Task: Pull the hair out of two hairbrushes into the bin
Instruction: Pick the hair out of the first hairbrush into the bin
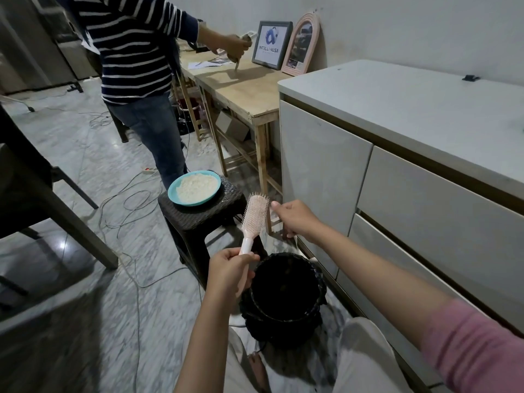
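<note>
My left hand [228, 272] grips the white handle of a pink hairbrush [254, 219], held upright with its bristles facing right. My right hand [295, 218] hovers just right of the brush head, fingers curled and thumb stretched toward the bristles, not touching them. I cannot tell whether it holds any hair. A black bin [283, 296] with a dark liner stands on the floor directly below both hands. Only one brush is in my hands.
A dark woven stool [198, 219] beside the bin carries a teal plate [194, 188] of white rice. White cabinets [397, 177] run along the right. A person in a striped top [136, 46] stands at a wooden table [241, 89]. Cables lie across the marble floor.
</note>
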